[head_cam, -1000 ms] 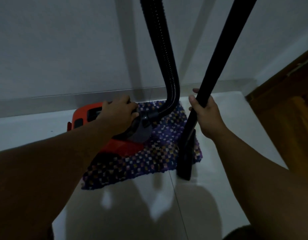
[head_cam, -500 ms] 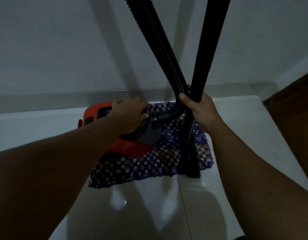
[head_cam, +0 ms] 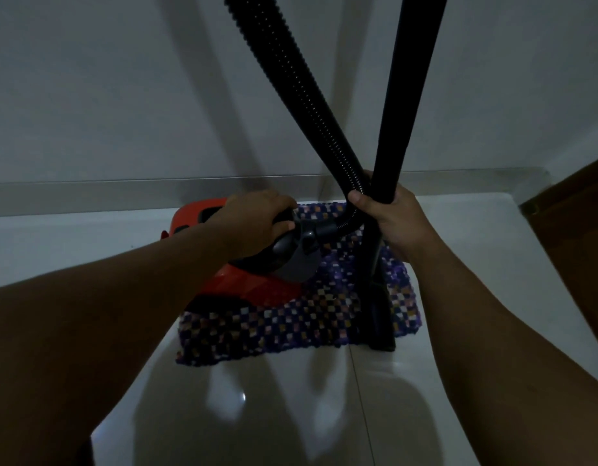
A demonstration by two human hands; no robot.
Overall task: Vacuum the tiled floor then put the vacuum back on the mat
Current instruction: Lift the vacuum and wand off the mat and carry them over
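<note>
vacuum (head_cam: 244, 284): red canister body with a black and grey front, centre of the frame, sitting on the left part of the mat, its rear end past the mat's far edge toward the wall.
mat (head_cam: 291, 327): woven checked mat in purple, white and dark squares, lying on the tiled floor (head_cam: 425, 398) against the grey skirting (head_cam: 89, 193), centre of the frame.
hose (head_cam: 304, 95): black ribbed hose, running from the top centre of the frame down and curving left into the vacuum's front.
wand (head_cam: 405, 95): rigid black tube, running from the top right down to a flat nozzle (head_cam: 380, 327) that stands at the mat's right near corner, touching the floor.
left hand (head_cam: 257, 223): curled over the black top front of the vacuum, gripping it.
right hand (head_cam: 395, 220): clasped round the wand and the hose together where the two cross, centre right.
wall (head_cam: 106, 95): plain pale, upper half.
wooden door (head_cam: 573, 213): brown, right edge.
</note>
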